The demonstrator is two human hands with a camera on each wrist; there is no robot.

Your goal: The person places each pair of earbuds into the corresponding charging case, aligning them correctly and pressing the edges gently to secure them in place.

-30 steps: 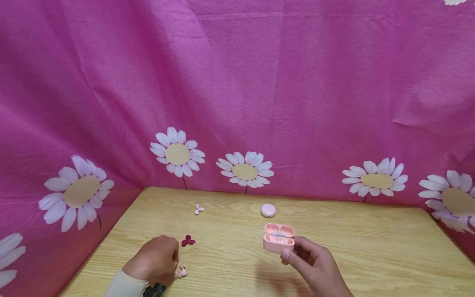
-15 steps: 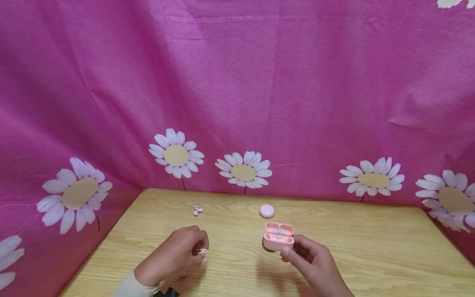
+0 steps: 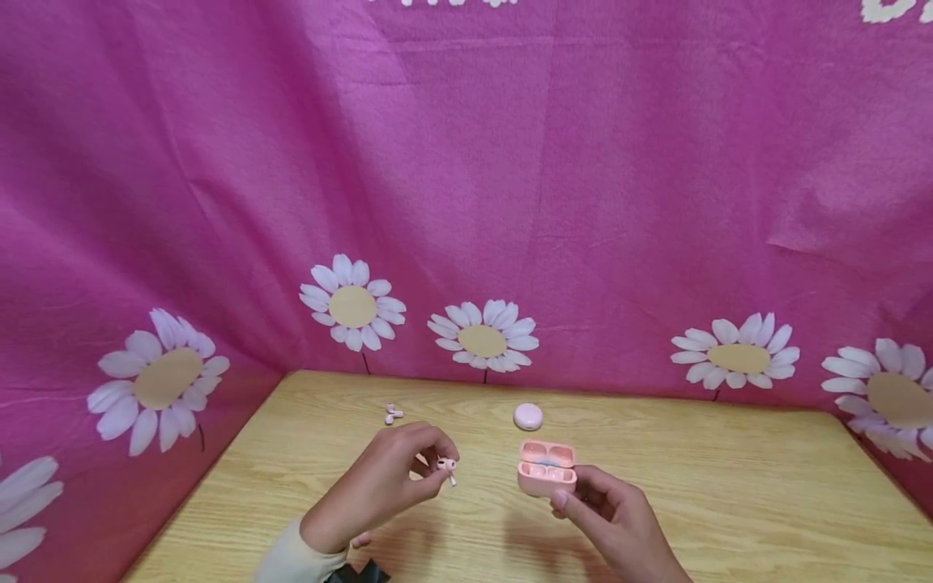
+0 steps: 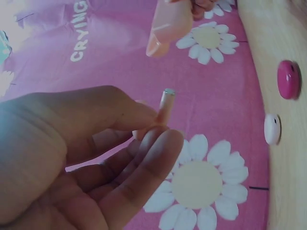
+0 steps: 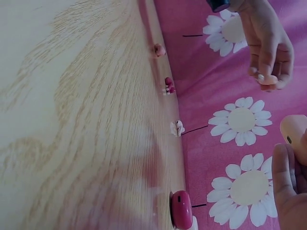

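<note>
My left hand pinches a small pink earbud between thumb and fingertips, lifted above the wooden table. The left wrist view shows the earbud's stem sticking up from the fingertips. My right hand grips an open pink earbud case, lid up, just right of the earbud. The right wrist view shows the case at its edge and the left hand beyond it. A second pink earbud lies on the table under my left wrist.
A pale round case and a pair of whitish earbuds lie near the back of the table. The right wrist view also shows dark red earbuds and a magenta case. Pink daisy-print cloth walls the back and sides.
My left hand picked one pink earbud up from the front left of the table and carried it up and right toward the open case. The right hand kept the case nearly still.
</note>
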